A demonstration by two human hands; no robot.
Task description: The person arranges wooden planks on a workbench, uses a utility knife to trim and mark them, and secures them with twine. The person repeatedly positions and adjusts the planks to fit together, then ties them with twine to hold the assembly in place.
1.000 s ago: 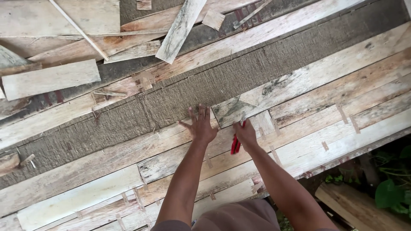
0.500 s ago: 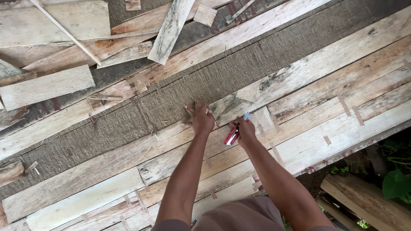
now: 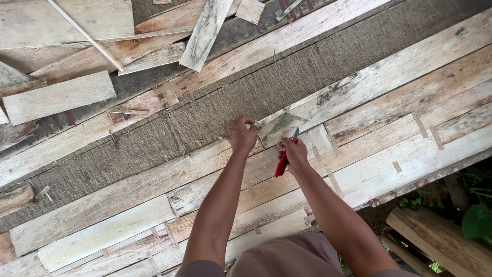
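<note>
- The right hand [image 3: 293, 153] is gripping a red-handled knife [image 3: 283, 160], blade pointing up and away toward the veneer strip's torn end [image 3: 279, 125].
- The left hand [image 3: 243, 136] is pressing down just left of that end, fingers curled, holding nothing.
- The pale veneer strip [image 3: 389, 77] is running long, up and to the right, beside a dark bark-textured sheet [image 3: 205, 115].
- Both hands are sitting equally near the end.

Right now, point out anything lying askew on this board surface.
Loose offcuts at the top lie crooked: a pale board scrap and a thin stick cross the planks' run. Nearer the right hand, thin veneer patches sit at angles.
</note>
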